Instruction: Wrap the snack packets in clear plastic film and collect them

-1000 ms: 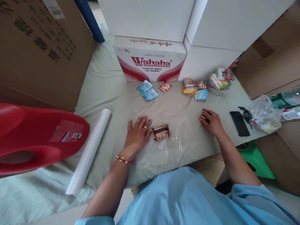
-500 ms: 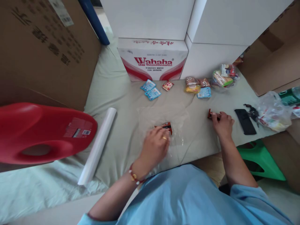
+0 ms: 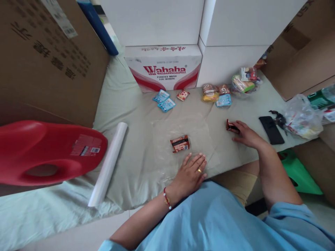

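Observation:
A thin clear plastic sheet lies spread on the cloth in front of me. On it rests a brown snack packet with a dark band across its middle. My left hand lies flat at the sheet's near edge, fingers stretched out, just below that packet and apart from it. Off to the right, another brown snack packet sits on the cloth. My right hand is beside its right end, thumb and fingers apart; the fingertips reach its edge.
A white roll and a red jug are on the left. Blue packets and a small red packet lie before the Wahaha box. Bagged snacks, a black phone-like object and a plastic bag are right.
My left hand has drawn back from the packet on the sheet, toward me and right, and flattened out. My right hand's fingers have loosened from the other packet. The view has shifted slightly.

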Action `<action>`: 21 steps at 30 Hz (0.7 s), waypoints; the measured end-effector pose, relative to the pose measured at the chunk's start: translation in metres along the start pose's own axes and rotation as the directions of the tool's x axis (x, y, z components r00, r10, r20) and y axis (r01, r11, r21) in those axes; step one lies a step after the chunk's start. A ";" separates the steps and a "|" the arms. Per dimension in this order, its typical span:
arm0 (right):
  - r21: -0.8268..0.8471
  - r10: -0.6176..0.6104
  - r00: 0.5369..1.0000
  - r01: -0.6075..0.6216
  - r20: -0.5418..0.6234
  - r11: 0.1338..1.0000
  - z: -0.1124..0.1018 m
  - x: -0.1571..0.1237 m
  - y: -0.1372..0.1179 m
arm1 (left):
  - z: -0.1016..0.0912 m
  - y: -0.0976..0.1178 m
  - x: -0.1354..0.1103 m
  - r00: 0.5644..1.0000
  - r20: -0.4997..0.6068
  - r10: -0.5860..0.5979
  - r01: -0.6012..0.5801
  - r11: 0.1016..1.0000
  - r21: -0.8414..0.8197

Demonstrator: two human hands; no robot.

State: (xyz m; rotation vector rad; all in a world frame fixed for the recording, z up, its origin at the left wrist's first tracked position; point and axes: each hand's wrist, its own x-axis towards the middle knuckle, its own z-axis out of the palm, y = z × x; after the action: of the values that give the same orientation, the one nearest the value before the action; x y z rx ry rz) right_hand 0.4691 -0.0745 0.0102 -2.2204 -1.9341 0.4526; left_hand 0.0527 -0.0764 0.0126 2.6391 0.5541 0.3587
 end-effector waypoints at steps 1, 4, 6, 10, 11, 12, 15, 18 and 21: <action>0.017 -0.022 1.000 0.022 0.008 1.000 -0.001 0.000 0.002 | 0.002 0.000 -0.001 1.000 -0.003 -0.010 0.010 1.000 0.009; -0.016 0.047 0.998 -0.048 -0.044 0.999 -0.001 0.007 -0.001 | 0.010 -0.001 0.000 0.999 0.039 0.009 -0.011 0.999 0.050; -0.067 0.145 0.987 -0.150 -0.071 0.986 -0.003 0.014 -0.011 | 0.015 0.000 0.002 0.997 0.076 0.025 -0.031 0.996 0.078; -0.032 0.121 0.990 -0.124 -0.076 0.992 -0.015 0.031 -0.052 | 0.016 0.000 0.004 0.995 0.094 0.020 -0.029 0.995 0.095; 0.021 0.054 0.994 -0.052 -0.091 0.998 -0.017 0.034 -0.069 | 0.015 0.001 0.004 0.995 0.093 0.020 -0.028 0.995 0.092; 0.082 -0.028 0.994 0.037 -0.109 0.996 -0.019 0.037 -0.088 | 0.014 0.001 0.004 0.995 0.093 0.020 -0.028 0.996 0.087; 0.227 -0.337 0.940 0.341 -0.060 0.912 -0.016 0.043 -0.154 | 0.013 0.001 0.003 0.995 0.096 0.014 -0.022 0.997 0.081; 0.224 -0.477 0.874 0.449 0.092 0.865 -0.004 0.045 -0.214 | 0.014 0.001 0.003 0.995 0.098 0.010 -0.017 0.997 0.071; 0.094 -0.487 0.843 0.479 0.229 0.873 0.007 0.047 -0.252 | 0.017 -0.002 0.004 0.996 0.088 0.010 -0.015 0.998 0.054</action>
State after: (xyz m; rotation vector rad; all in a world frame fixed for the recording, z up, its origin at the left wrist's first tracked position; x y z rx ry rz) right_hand 0.2368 0.0088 0.0779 -1.6157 -2.4862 0.6928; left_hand 0.0610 -0.0794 -0.0029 2.6967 0.5264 0.2328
